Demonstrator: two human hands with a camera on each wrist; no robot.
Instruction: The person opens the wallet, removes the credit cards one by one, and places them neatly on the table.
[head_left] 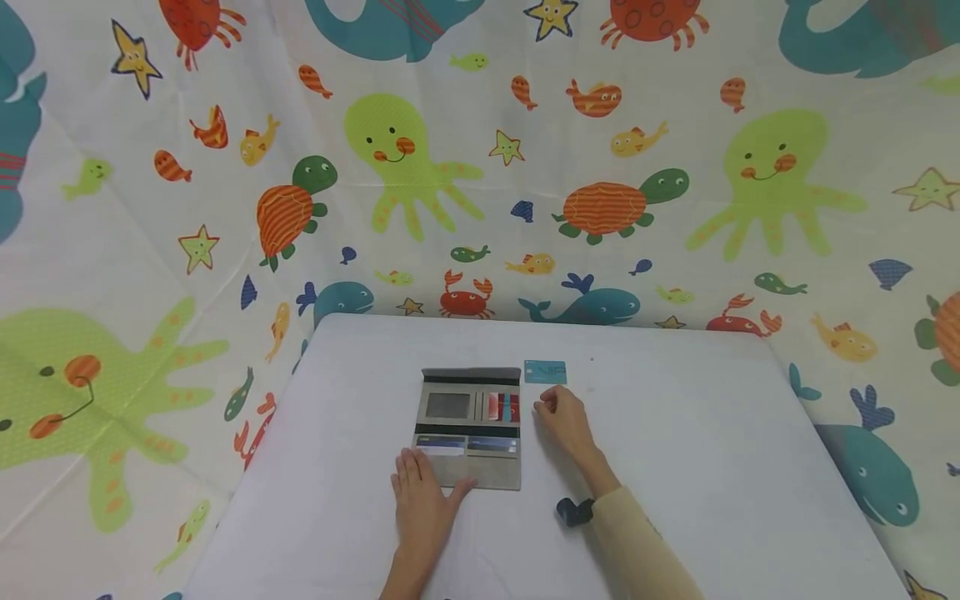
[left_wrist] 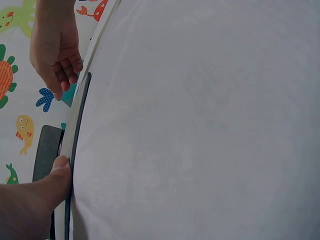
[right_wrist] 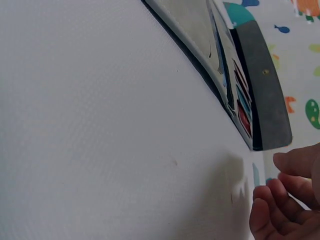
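Note:
A grey wallet (head_left: 498,475) lies unfolded on the white table, its dark flap raised at the far edge. Red and blue cards (head_left: 504,407) fill the slots on its upper right, and more cards (head_left: 441,446) show in the lower slots. My left hand (head_left: 423,504) rests on the wallet's near left corner, fingers straight; in the left wrist view the thumb (left_wrist: 61,167) lies along its edge. Just off the wallet's right side hovers my right hand (head_left: 566,425), fingers loosely bent and nothing visible between them. Beyond its fingertips a teal card (head_left: 545,372) lies flat beside the flap.
The white table (head_left: 697,417) stretches out to both sides of the wallet. Behind it hangs a cloth (head_left: 510,108) printed with sea animals. A dark device (head_left: 574,512) sits at the right wrist beside a beige sleeve (head_left: 637,542).

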